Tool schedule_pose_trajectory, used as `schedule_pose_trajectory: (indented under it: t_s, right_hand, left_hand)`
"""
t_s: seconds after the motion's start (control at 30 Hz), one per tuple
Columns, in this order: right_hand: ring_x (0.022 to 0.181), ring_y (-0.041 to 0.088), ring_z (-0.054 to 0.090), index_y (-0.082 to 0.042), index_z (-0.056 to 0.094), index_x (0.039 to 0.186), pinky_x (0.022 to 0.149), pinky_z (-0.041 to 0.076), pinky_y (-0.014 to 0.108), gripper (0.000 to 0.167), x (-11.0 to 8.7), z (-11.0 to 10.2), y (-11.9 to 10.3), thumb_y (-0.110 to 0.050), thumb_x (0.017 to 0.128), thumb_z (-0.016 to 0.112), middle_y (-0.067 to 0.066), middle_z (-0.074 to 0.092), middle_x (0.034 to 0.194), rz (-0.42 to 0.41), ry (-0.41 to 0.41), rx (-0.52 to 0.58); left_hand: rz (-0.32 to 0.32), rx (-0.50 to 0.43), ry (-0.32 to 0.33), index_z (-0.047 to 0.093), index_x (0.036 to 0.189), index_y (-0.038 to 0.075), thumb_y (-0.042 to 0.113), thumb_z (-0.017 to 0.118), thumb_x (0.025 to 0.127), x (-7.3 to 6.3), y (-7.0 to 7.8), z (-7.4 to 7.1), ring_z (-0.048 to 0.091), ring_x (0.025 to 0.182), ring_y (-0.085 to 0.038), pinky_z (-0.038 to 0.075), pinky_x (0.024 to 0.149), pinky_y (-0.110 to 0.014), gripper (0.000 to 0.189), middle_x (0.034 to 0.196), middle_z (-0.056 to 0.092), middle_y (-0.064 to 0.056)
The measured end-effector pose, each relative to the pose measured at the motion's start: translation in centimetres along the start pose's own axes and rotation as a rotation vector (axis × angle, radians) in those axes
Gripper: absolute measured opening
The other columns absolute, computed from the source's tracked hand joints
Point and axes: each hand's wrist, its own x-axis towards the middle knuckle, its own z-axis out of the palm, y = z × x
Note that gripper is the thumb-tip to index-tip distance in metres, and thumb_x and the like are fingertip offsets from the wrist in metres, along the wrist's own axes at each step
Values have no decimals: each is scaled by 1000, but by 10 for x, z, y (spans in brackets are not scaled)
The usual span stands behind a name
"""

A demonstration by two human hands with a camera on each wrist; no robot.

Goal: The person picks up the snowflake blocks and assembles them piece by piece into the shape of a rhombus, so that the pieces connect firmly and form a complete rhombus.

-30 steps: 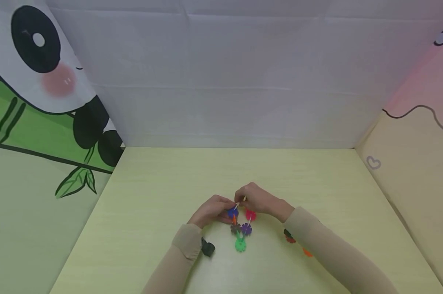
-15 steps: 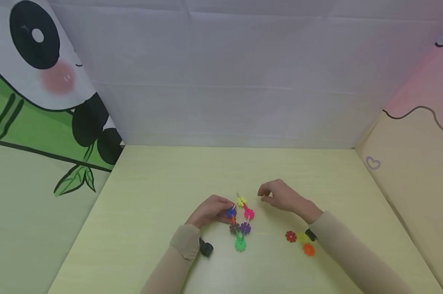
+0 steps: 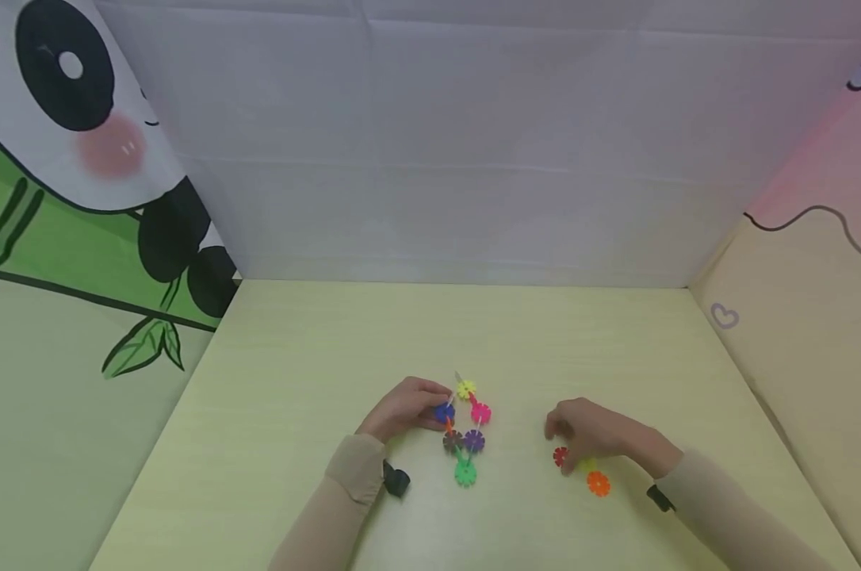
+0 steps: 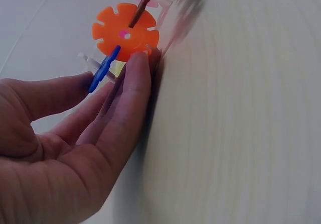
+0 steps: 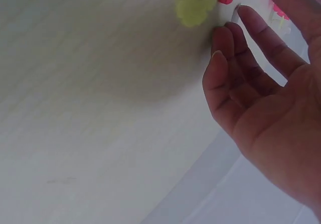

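Observation:
A ring of linked notched plastic discs lies mid-table in the head view. My left hand [image 3: 411, 408] pinches its blue disc [image 4: 104, 69] between thumb and fingers; an orange disc [image 4: 128, 30] is joined beside it. Also in the ring are a yellow disc [image 3: 466, 389], a pink disc [image 3: 481, 413], a purple disc [image 3: 474, 441], a brown disc [image 3: 453, 441] and a green disc [image 3: 465, 473]. My right hand [image 3: 591, 428] hovers with bent, parted fingers over a loose red disc [image 3: 560, 456], holding nothing. A loose yellow disc [image 5: 195, 3] is partly hidden behind that hand in the head view.
A loose orange disc [image 3: 598, 484] lies below the right hand. The pale wooden table [image 3: 316, 333] meets a white back wall [image 3: 430, 222], with painted panels at both sides. A dark device is strapped at each wrist.
My right hand let go near the ring's top, swung right, then came down toward the loose discs. My left hand keeps holding the blue disc; a yellow disc now shows at the ring's top.

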Motion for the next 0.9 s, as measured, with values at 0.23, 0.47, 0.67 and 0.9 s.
schedule_pose_trajectory:
  t_s: [0.23,0.47,0.67,0.9]
  right_hand:
    - [69,14,49,-16,61,80,60,45,28,26,-6,8,6,-10,70,85,0,54,75,-57,25,3]
    - [67,11,49,-17,59,78,60,44,28,25,-1,7,11,-9,74,82,-5,56,73,-108,60,-17]
    - [69,11,58,-17,66,83,63,49,29,14,21,-4,18,-4,84,72,-8,65,78,-167,93,68]
    - [75,14,64,-8,71,94,68,52,30,10,68,-22,-13,-7,84,73,-3,68,86,-176,275,209]
  left_hand:
    - [2,27,24,60,116,-12,4,57,95,0,0,-2,67,78,-23,54,73,-39,27,95,66,-17]
    - [2,71,45,62,113,-11,3,58,93,0,1,-5,65,80,-21,54,73,-37,24,96,66,-14]
    - [7,75,46,62,113,-12,1,57,93,-1,2,-5,65,79,-20,53,73,-36,24,95,66,-14]
    - [7,99,51,64,111,-10,1,57,93,0,1,-6,64,78,-17,53,73,-35,23,95,67,-13]
